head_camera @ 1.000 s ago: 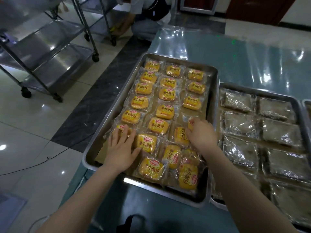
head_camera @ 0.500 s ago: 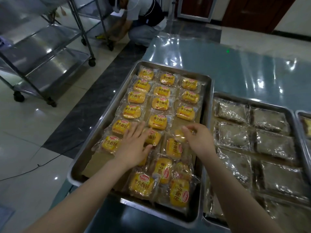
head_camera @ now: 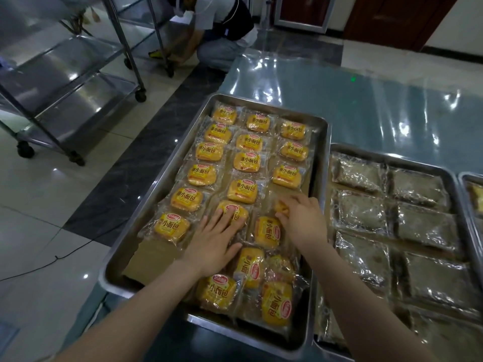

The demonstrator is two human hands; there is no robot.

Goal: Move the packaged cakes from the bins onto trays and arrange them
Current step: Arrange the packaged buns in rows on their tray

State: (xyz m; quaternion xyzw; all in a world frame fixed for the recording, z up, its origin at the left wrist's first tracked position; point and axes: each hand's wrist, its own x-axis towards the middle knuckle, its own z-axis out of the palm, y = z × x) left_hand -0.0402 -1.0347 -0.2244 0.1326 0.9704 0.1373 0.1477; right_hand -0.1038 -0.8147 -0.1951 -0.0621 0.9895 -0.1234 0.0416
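Left hand (head_camera: 211, 246) is flat with its fingers (head_camera: 222, 220) straight, pressing down on the centre cake (head_camera: 236, 214). That one sits in the middle column of the tray (head_camera: 167, 178).

Right hand (head_camera: 303, 226) has its fingers (head_camera: 283, 218) curled, pinching the loose cake (head_camera: 281, 206) in the right column. It's mostly hidden under my hand, so I can't tell how it lies.

The tray is on the table (head_camera: 366, 105), along its left edge toward the near side. Brown paper (head_camera: 154, 257) lines it. The cakes (head_camera: 251, 162) at the far end are in three neat columns, labels up.

In the way:
- One turned cake (head_camera: 268, 231) lies between my hands, close to both.
- Heap (head_camera: 277, 301) at the near end of the tray has wrappers overlapping and labels at mixed angles. It sits between my forearms.
- The tray's right rim is just beside my right hand.

Around:
- A second tray (head_camera: 392, 158) sits just right of the first, rims about touching. It's full of grey-brown packets (head_camera: 360, 212) in clear film.
- A third tray (head_camera: 467, 176) is partly in view at the table's right edge.
- Off the table's left edge, on the floor, are a steel rack (head_camera: 65, 82) on casters and a cable (head_camera: 65, 254).
- A person (head_camera: 224, 30) crouches past the far left corner, hands at a rack's leg.
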